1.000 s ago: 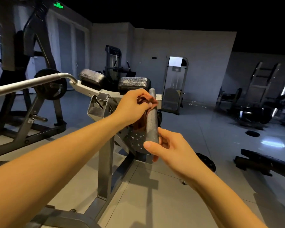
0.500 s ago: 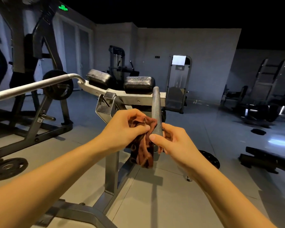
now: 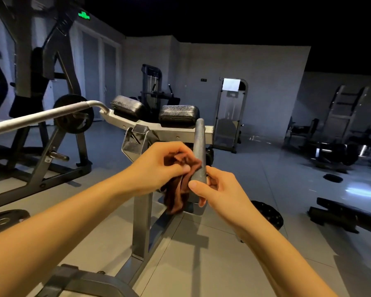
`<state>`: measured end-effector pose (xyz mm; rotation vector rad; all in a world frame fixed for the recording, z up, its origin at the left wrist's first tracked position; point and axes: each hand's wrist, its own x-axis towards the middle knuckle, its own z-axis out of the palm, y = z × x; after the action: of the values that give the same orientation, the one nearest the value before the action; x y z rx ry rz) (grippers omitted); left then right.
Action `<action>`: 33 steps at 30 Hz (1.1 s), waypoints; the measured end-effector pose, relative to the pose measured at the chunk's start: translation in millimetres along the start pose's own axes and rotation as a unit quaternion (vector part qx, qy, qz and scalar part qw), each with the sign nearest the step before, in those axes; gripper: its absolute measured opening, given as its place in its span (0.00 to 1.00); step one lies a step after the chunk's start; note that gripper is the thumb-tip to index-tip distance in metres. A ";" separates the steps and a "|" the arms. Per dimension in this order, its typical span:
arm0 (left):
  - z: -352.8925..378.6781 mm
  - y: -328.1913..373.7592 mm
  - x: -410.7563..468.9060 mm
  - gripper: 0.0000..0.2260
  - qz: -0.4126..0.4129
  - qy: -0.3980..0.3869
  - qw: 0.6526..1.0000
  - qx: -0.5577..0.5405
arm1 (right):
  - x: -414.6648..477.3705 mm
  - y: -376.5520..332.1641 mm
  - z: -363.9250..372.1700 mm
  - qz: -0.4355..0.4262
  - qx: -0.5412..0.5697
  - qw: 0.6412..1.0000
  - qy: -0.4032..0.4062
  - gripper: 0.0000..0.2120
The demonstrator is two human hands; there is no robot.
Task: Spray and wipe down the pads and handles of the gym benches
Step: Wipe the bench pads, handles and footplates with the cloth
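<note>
- Left hand (image 3: 161, 168), forearm stretched forward, pinches a brown cloth (image 3: 180, 189) against the handle's (image 3: 198, 159) left side.
- Right hand (image 3: 216, 189) curls round the handle's near end, thumb on top.

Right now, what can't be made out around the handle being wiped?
Head view only.
Lower end of the metal handle: covered by the right hand.
Where the brown cloth meets the handle: hidden behind the left hand.
The green sign: too small and blurred to read.
No spray bottle in frame.
</note>
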<state>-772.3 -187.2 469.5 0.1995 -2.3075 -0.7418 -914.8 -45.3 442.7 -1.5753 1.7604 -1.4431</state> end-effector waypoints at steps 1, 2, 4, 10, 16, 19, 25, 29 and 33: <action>0.8 3.4 -10.5 0.09 0.008 0.001 1.000 -0.010 | 0.2 -1.1 0.7 -0.001 0.003 1.000 0.003 0.11; 1.9 4.6 -15.0 0.08 0.012 0.013 1.000 -0.013 | 0.5 -2.1 1.6 -0.002 0.005 1.000 0.005 0.10; 2.3 1.4 -5.3 0.08 0.014 0.044 0.999 -0.003 | 1.5 -2.8 2.9 -0.008 -0.002 1.000 0.001 0.11; 1.1 -32.2 86.0 0.06 -0.025 0.116 0.989 0.089 | 4.1 -1.6 0.1 0.004 -0.028 1.000 -0.001 0.21; -8.6 -1.0 42.4 0.08 0.027 -0.030 0.995 0.092 | -2.4 0.4 -1.3 -0.005 -0.005 1.000 -0.005 0.11; -16.1 9.4 35.9 0.08 0.052 -0.057 0.987 0.140 | -2.8 -1.5 1.0 -0.016 -0.006 1.000 -0.004 0.06; -16.7 -30.7 137.9 0.07 -0.004 0.002 0.975 0.221 | 1.1 -3.2 -0.9 -0.003 -0.017 1.000 -0.002 0.14; -9.0 -44.2 162.1 0.09 -0.029 0.025 0.974 0.223 | 1.5 2.4 -7.0 0.011 -0.014 1.000 0.012 0.20; -13.8 -17.1 104.8 0.06 0.005 -0.043 0.990 0.131 | -2.7 2.3 -9.1 0.015 -0.014 1.000 -0.001 0.20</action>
<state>-842.4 -242.7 528.2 0.2795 -2.4835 -0.4472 -922.5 -39.2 443.6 -1.5574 1.8041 -1.4089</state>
